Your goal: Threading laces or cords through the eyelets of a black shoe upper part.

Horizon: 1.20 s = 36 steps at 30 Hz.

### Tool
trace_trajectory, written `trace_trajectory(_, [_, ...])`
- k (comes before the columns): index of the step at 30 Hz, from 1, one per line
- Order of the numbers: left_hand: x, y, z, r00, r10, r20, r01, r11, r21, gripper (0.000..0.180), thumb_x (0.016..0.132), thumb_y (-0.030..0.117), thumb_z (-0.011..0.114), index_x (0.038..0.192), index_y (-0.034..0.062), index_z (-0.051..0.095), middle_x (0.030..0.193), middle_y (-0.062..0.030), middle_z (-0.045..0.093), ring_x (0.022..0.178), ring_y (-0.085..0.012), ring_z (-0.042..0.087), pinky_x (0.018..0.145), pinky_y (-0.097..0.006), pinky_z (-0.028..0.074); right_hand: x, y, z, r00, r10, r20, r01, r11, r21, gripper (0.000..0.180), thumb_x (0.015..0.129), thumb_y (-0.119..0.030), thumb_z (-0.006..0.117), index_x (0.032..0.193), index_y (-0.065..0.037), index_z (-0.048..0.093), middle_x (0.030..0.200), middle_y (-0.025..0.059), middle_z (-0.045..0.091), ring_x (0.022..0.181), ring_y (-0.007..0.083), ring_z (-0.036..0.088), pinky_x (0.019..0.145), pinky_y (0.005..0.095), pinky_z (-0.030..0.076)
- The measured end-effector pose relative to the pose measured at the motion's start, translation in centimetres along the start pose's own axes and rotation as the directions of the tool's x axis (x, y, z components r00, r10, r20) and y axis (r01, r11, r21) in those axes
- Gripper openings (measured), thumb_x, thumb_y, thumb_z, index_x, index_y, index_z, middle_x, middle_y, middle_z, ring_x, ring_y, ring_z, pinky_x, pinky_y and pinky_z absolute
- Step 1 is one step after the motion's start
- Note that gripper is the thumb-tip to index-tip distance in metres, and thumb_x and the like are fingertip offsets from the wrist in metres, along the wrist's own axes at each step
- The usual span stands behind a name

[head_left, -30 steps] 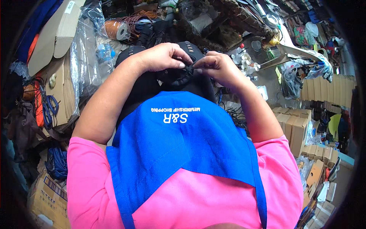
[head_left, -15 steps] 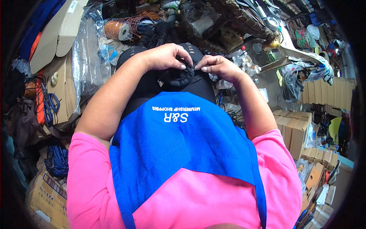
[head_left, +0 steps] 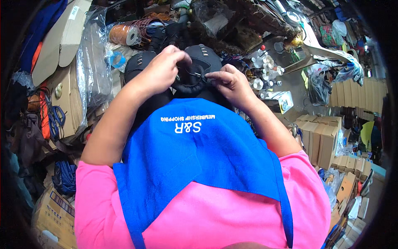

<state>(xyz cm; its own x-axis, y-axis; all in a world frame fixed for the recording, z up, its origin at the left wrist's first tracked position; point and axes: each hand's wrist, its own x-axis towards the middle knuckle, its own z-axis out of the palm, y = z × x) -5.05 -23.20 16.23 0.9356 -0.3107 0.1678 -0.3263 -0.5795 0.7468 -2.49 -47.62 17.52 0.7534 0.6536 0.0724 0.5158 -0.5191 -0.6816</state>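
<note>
A black padded, ring-shaped piece rests on my lap between my dark-clad knees. My left hand is over its left side, fingers curled inward and a little blurred; what they hold, if anything, is hidden. On the right side, my right hand pinches black cord between thumb and index finger. A thin, shiny curved bit shows between the hands, too small to name. The blue apron covers my front below the piece.
Beyond my knees lies a spool of orange cord. Several small bottles stand to the right, near a stack of cardboard boxes. Clear plastic sheeting and cardboard sheets lean at the left.
My hands have moved apart from their close meeting over the black piece. The left hand shifted left, the right hand slightly down, and more of the ring shows between them.
</note>
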Motion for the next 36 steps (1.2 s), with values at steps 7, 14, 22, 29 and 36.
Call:
trace_trajectory(7, [-4.4,1.8,1.7,0.977,-0.039,-0.212,0.037,0.999,-0.016,0.036,0.076,-0.007,0.060,0.106,0.0109,0.066,0.084,-0.0071,0.054,0.072,-0.0180,0.059,0.063,-0.028,0.049,-1.4,-0.2,1.5,0.973,-0.223,-0.051,0.194,0.924,-0.329,0.041,0.068,-0.007,0.065,0.109,-0.015,0.063,0.077,0.0057,0.052,0.077,0.0231,0.053,0.077,0.0374,0.038])
trace_trajectory(14, [-4.5,1.4,2.5,0.967,-0.049,-0.251,0.076,0.992,0.098,0.019,0.073,0.001,0.067,0.091,0.0090,0.069,0.077,-0.0066,0.057,0.070,-0.0218,0.059,0.060,-0.030,0.048,-1.7,-0.9,1.8,0.978,-0.203,-0.052,0.170,0.912,-0.374,0.042,0.069,-0.008,0.065,0.110,-0.014,0.062,0.077,0.0047,0.053,0.079,0.0221,0.054,0.078,0.0379,0.037])
trace_trajectory(22, [-2.9,2.1,1.7,0.959,-0.044,-0.279,0.074,0.992,0.098,0.019,0.071,0.004,0.070,0.090,0.0102,0.070,0.069,-0.0041,0.052,0.074,-0.0195,0.054,0.066,-0.029,0.045,-1.3,-0.9,0.5,0.998,-0.068,-0.018,0.062,0.971,-0.230,0.037,0.071,-0.007,0.063,0.106,-0.019,0.066,0.078,0.0059,0.053,0.079,0.0244,0.054,0.075,0.0378,0.039])
trace_trajectory(29, [-2.6,0.4,1.9,0.974,-0.032,-0.224,0.034,0.999,0.007,0.022,0.071,0.004,0.070,0.091,0.0123,0.071,0.072,-0.0037,0.050,0.074,-0.0186,0.052,0.068,-0.030,0.044,1.1,1.2,-1.7,0.961,0.122,0.247,-0.175,0.963,0.203,0.027,0.079,-0.005,0.061,0.102,-0.017,0.069,0.087,0.0066,0.056,0.087,0.0186,0.056,0.080,0.0297,0.045])
trace_trajectory(36, [-2.0,0.7,1.7,0.984,-0.035,-0.176,0.038,0.999,0.011,0.016,0.070,0.005,0.070,0.085,0.0110,0.070,0.071,-0.0060,0.049,0.076,-0.0217,0.052,0.069,-0.032,0.043,2.3,0.9,-2.5,0.929,0.112,0.353,-0.187,0.964,0.187,0.025,0.083,0.000,0.056,0.102,-0.011,0.068,0.091,0.0034,0.054,0.093,0.0153,0.051,0.085,0.0267,0.041])
